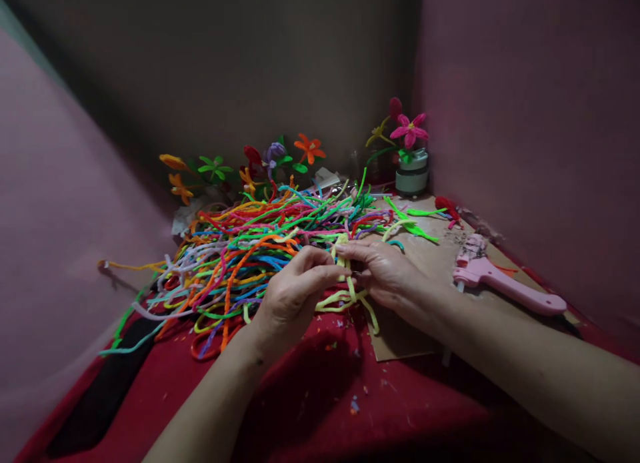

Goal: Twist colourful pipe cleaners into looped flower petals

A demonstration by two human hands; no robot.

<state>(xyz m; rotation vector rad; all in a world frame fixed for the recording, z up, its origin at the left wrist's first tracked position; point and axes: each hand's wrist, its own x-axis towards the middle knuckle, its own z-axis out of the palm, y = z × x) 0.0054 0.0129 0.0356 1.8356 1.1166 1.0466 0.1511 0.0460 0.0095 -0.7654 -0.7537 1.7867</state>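
Note:
Pale yellow pipe cleaners (351, 288) are bent together between my two hands, in front of a big heap of coloured pipe cleaners (240, 249). My left hand (300, 283) pinches them from the left with thumb and forefinger. From the right, my right hand (383, 269) grips the same piece, its thumb on the upper part. A short thin dark bit, perhaps wire, shows between the fingertips. Loose yellow ends hang below the hands over the red cloth (310, 383). My fingers partly hide the bent shape.
A pink glue gun (510, 286) lies on the brown board (430, 249) at right. Behind stand pipe-cleaner flowers, including an orange one (310, 148), and a pale green pot (411, 173) with a pink flower (410, 131). A black strip (105, 389) lies at left.

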